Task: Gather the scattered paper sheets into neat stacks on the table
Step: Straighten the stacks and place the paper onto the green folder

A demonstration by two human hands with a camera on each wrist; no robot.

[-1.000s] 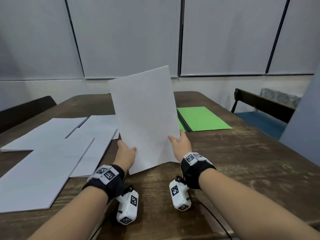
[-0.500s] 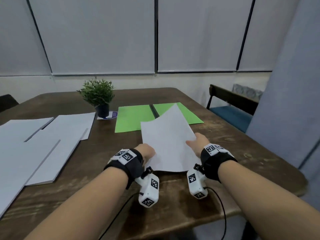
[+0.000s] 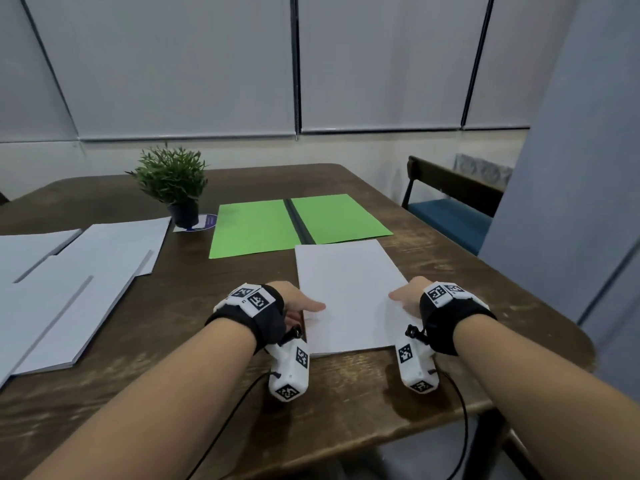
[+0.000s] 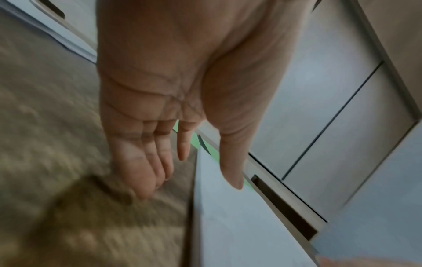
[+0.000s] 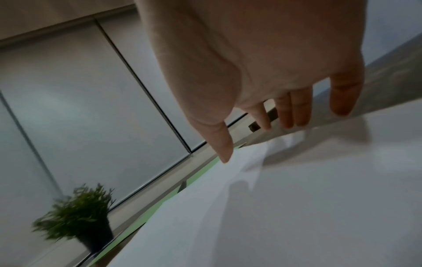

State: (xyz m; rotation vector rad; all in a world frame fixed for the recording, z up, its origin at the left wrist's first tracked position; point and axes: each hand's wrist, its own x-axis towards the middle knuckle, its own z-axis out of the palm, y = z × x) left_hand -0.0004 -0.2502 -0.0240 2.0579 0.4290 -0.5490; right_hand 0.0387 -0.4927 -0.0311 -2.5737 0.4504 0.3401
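Wooden table [image 3: 180, 306], white paper sheet [image 3: 346, 292] lying flat — left hand [image 3: 294, 303] and right hand [image 3: 407, 299] at its edges, fingers straight, released.

Head: looks forward and down across the table [image 3: 194, 306].
Wrists: close, looking along each palm.
Shared: white sheet [image 3: 346, 292], green folder [image 3: 256, 226].

Both forearms reach forward, a black band on each wrist. The left hand [image 3: 297, 304] lies low with fingers [image 4: 146, 173] straight and thumb out. The right hand [image 3: 406, 299] mirrors it, fingers [image 5: 342, 97] extended, palm down, neither grip closed.
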